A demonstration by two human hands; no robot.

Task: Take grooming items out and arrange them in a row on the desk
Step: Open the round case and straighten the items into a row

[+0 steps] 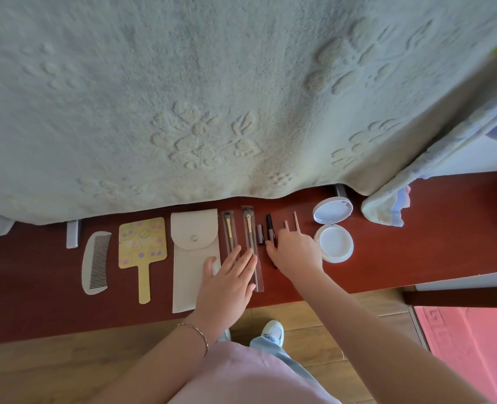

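On the red-brown desk [387, 258] a row runs left to right: a white comb [95, 262], a yellow hand mirror [142, 246], a cream pouch [193, 252], two makeup brushes in clear sleeves [228, 228] [248, 225], a small dark tube [260, 234], a black pen-like stick [270, 228], thin pink sticks [296, 221] and an open white compact [333, 243]. My left hand [227, 281] lies flat, fingers apart, over the pouch's lower corner and the brush sleeves. My right hand [297, 252] rests spread over the black stick and pink sticks; no grip shows.
A pale green embossed blanket [212, 97] hangs over the back of the desk. A folded towel [387, 202] lies at the right end. Wooden floor, my white shoes [273, 330] and a pink mat [475, 345] are below the front edge.
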